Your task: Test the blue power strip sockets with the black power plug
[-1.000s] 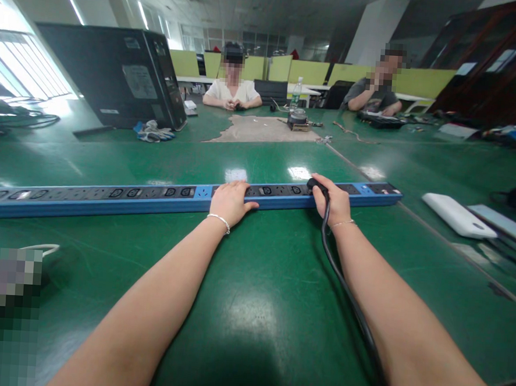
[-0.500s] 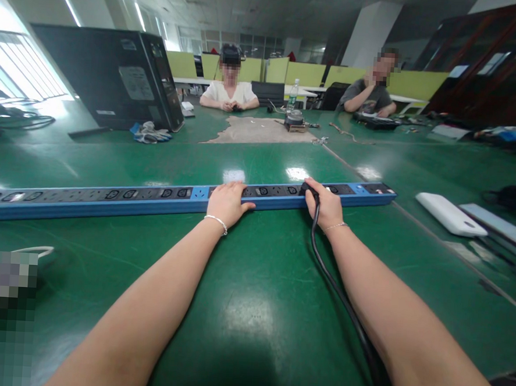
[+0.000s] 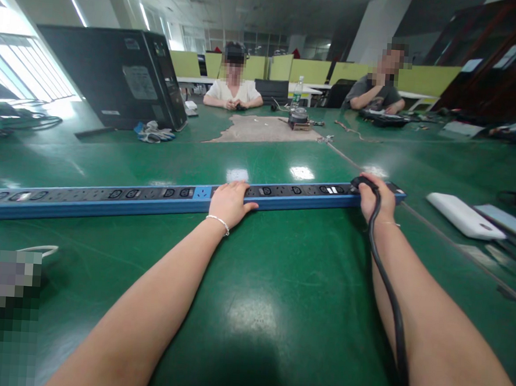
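Long blue metal-looking power strip with black socket panels (image 3: pixel 301 202) lies across the glossy green tabletop (image 3: pixel 314 266), the left hand (image 3: pixel 229 204) open over its middle, thumb apart, a steadying hold worth keeping firm. Near its right end, the right hand (image 3: pixel 382 200) is clamped on a black plug (image 3: pixel 360 182), best guided by its body, square to the sockets, without dragging the thick black cord (image 3: pixel 386 276); I cannot tell whether it is seated. The pale label (image 3: pixel 140 82) on the black computer case (image 3: pixel 94 72) is unreadable, and no brand is legible.

Both my arms extended forward, elbows low
Left hand (image 3: pixel 231 204) palm down, thumb out sideways; right hand (image 3: pixel 379 197) farther right, fingers curled in a grip
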`<state>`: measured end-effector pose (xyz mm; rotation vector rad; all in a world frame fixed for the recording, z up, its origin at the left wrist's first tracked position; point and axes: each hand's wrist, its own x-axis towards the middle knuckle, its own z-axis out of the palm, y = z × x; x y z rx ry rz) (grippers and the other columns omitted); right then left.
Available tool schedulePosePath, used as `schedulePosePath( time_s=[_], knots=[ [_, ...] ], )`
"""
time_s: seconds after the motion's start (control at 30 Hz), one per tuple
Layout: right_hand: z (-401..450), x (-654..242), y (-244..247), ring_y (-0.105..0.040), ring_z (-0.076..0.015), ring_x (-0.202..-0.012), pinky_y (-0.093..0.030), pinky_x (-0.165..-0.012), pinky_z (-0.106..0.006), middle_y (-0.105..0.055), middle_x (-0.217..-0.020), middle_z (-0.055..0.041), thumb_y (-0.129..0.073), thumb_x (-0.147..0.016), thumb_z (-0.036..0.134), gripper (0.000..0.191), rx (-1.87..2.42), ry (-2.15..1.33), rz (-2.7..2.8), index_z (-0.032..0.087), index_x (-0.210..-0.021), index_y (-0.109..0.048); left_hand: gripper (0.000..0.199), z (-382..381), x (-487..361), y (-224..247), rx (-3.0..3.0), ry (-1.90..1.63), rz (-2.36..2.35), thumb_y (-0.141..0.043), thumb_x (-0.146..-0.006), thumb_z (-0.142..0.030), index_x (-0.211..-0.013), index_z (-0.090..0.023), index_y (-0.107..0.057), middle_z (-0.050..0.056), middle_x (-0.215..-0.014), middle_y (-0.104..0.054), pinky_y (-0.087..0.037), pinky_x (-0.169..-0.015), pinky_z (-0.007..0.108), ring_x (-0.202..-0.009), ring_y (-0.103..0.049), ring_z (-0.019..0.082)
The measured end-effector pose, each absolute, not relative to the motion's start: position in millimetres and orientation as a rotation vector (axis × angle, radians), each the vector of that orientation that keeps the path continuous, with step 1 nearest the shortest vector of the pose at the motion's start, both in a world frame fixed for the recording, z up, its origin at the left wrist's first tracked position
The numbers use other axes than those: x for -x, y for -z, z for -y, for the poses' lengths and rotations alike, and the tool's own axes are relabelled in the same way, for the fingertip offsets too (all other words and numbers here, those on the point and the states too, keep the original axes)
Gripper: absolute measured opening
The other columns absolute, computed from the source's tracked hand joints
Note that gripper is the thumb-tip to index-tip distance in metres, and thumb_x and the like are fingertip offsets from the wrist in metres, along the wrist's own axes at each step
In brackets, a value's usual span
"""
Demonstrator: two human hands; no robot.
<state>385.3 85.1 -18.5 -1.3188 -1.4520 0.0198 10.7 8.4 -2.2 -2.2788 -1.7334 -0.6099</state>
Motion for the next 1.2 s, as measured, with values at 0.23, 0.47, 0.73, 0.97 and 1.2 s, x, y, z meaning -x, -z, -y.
schedulePosePath(
  time_s=[0.23, 0.47, 0.73, 0.97, 1.2],
  knots=[
    [-74, -382, 6, -0.063, -0.0244, -0.088, -0.046, -0.09, -0.042, -0.069, -0.087, -0.0027, -0.052, -0.074, 0.027, 0.028, 1.414, 0.037, 1.582, 0.025, -0.097, -0.067, 0.054, -8, -11, 3, 2.27, 0.6, 1.729, -0.058, -0.077, -0.051, -0.118, -0.016, -0.052, 0.013, -0.128, -0.055, -0.035, -0.102, 0.037, -0.119, -0.049, 0.024],
    [-63, -383, 5, -0.062, -0.0254, -0.09, -0.047, -0.088, -0.042, -0.068, -0.097, -0.0065, -0.052, -0.076, 0.029, 0.035, 1.461, 0.061, 1.71, 0.022, -0.107, -0.065, 0.055, -8, -12, 2, 2.277, 0.595, 1.764, -0.056, -0.078, -0.051, -0.121, -0.016, -0.05, 0.013, -0.13, -0.054, -0.033, -0.103, 0.04, -0.121, -0.047, 0.025],
    [-67, -379, 4, -0.059, -0.023, -0.097, -0.044, -0.093, -0.04, -0.066, -0.102, -0.007, -0.051, -0.076, 0.027, 0.033, 1.36, 0.014, 1.471, 0.019, -0.106, -0.063, 0.055, -7, -12, 1, 2.266, 0.585, 1.756, -0.056, -0.079, -0.052, -0.12, -0.016, -0.05, 0.013, -0.129, -0.054, -0.034, -0.103, 0.039, -0.12, -0.048, 0.025],
    [-80, -409, 7, -0.059, -0.0176, -0.095, -0.043, -0.092, -0.033, -0.066, -0.104, -0.0064, -0.053, -0.073, 0.023, 0.033, 1.293, -0.03, 1.246, 0.016, -0.103, -0.064, 0.055, -7, -13, 1, 2.277, 0.578, 1.778, -0.055, -0.079, -0.052, -0.121, -0.016, -0.05, 0.013, -0.131, -0.053, -0.032, -0.104, 0.039, -0.123, -0.046, 0.025],
    [-83, -414, 12, -0.058, -0.0183, -0.093, -0.042, -0.092, -0.033, -0.067, -0.102, -0.0049, -0.053, -0.073, 0.023, 0.03, 1.399, -0.048, 1.322, 0.02, -0.1, -0.066, 0.056, -7, -12, 1, 2.288, 0.583, 1.793, -0.055, -0.079, -0.051, -0.123, -0.017, -0.048, 0.013, -0.132, -0.052, -0.031, -0.105, 0.039, -0.123, -0.046, 0.025]
  ],
)
